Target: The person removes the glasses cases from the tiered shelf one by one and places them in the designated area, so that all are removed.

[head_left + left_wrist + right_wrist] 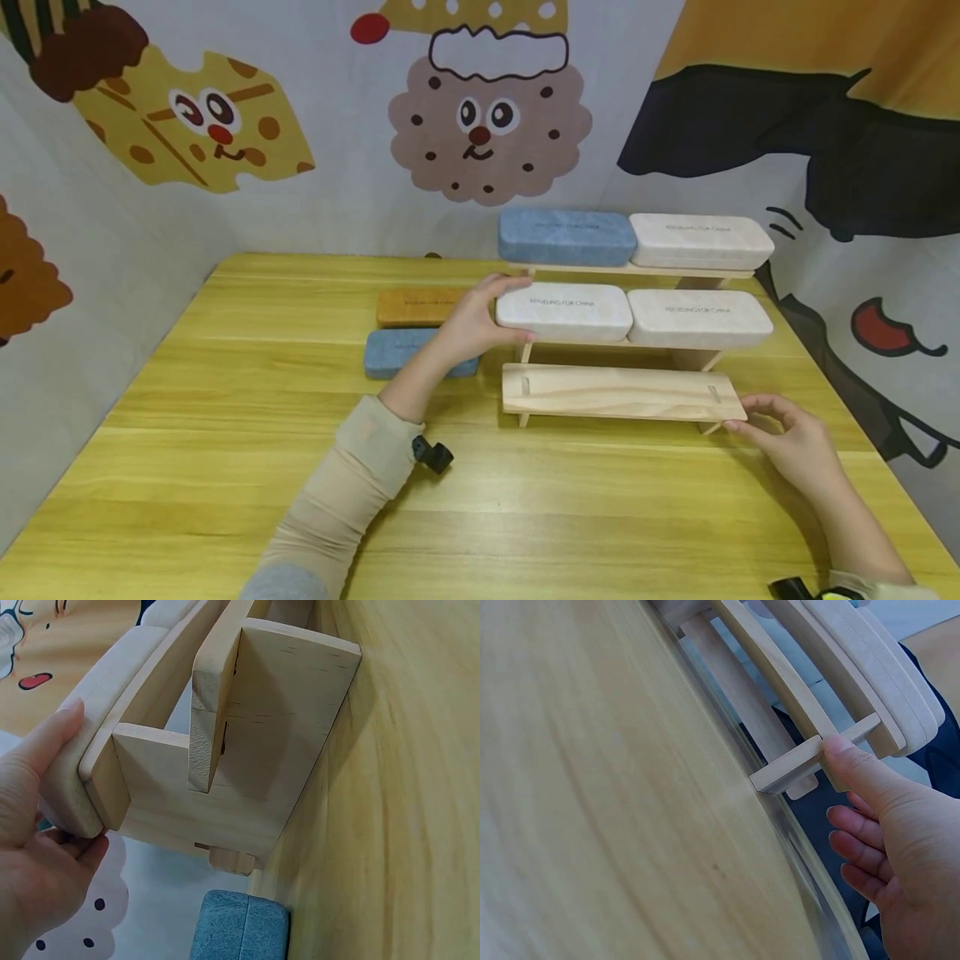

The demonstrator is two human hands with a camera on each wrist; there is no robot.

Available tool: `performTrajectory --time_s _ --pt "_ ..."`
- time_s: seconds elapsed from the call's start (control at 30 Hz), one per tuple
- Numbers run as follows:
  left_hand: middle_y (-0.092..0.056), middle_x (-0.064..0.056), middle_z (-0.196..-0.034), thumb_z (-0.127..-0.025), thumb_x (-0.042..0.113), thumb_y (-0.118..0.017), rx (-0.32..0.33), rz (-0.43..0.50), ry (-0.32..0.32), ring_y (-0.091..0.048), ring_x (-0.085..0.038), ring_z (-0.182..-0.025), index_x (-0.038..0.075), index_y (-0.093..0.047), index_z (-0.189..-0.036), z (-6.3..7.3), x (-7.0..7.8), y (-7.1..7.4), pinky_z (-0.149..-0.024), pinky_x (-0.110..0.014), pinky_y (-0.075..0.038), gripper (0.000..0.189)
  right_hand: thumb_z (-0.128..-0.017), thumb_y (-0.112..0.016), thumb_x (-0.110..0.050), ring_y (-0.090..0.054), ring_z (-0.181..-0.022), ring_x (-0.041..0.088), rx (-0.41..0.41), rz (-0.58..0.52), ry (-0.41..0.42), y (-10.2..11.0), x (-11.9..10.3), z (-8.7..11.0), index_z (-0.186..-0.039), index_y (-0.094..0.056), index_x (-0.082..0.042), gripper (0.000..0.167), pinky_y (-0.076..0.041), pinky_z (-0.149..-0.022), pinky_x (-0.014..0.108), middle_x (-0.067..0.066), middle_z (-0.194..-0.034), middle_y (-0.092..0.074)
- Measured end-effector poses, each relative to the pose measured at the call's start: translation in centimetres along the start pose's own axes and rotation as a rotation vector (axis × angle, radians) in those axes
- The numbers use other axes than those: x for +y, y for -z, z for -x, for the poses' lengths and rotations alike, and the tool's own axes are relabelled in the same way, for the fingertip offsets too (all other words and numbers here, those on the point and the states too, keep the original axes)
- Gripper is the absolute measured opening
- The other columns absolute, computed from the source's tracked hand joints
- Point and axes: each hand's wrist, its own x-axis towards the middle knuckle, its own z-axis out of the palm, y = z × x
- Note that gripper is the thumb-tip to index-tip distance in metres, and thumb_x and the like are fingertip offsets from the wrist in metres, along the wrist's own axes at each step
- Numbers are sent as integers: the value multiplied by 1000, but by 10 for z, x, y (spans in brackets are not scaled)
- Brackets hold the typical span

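A three-tier wooden rack (618,392) stands on the table with its lowest shelf bare. My left hand (472,325) holds the left end of a white case (564,310) on the middle shelf, thumb on the near side and fingers behind; in the left wrist view this case (112,667) sits on its shelf. Another white case (701,317) lies beside it. On the top shelf are a blue case (566,237) and a white case (701,242). My right hand (795,442) pinches the right end of the lowest shelf; its thumb (840,746) presses the wood in the right wrist view.
Left of the rack, an orange case (416,308) and a blue case (397,354) lie on the wooden table (225,467), partly behind my left hand and forearm. A cartoon-printed cloth (330,125) hangs behind the table. The table's right edge runs close to my right hand.
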Motion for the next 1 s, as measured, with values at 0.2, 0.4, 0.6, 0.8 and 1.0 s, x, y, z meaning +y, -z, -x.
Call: performTrajectory --time_s 0.2,0.4,0.6,0.8,1.0 --pt "-47 4 -136 -72 38 -84 8 13 6 -41 -18 -127 18 -51 -140 0 0 -1 -104 -44 -34 79 -81 -79 -23 -40 -96 -17 0 -2 -3 0 -1 1 -103 -63 -1 35 -28 -79 5 -26 -93 -56" --pt "-46 5 -138 -69 38 -85 21 21 9 -40 -18 -128 18 -51 -140 1 3 0 -106 -47 -32 81 -82 -79 -23 -39 -97 -17 -6 -7 -5 0 0 1 -105 -62 0 37 -29 -78 4 -26 -94 -55" --pt "-46 4 -138 -69 30 -88 20 39 -12 -39 -17 -129 15 -52 -139 3 7 3 -107 -45 -30 81 -82 -79 -25 -39 -97 -17 -5 10 -11 1 0 0 -105 -63 -1 37 -29 -79 5 -24 -94 -56" --pt "-46 5 -138 -69 27 -88 12 61 -32 -38 -15 -129 16 -52 -140 6 12 5 -108 -44 -30 80 -82 -79 -24 -39 -97 -18 -2 8 1 1 1 0 -106 -62 0 38 -29 -77 4 -25 -94 -55" --pt "-46 9 -137 -69 30 -87 18 94 -29 -38 -12 -128 21 -52 -140 13 18 11 -107 -47 -30 80 -82 -78 -27 -37 -98 -18 -17 14 -17 2 2 -1 -108 -62 0 40 -28 -79 5 -23 -96 -55"
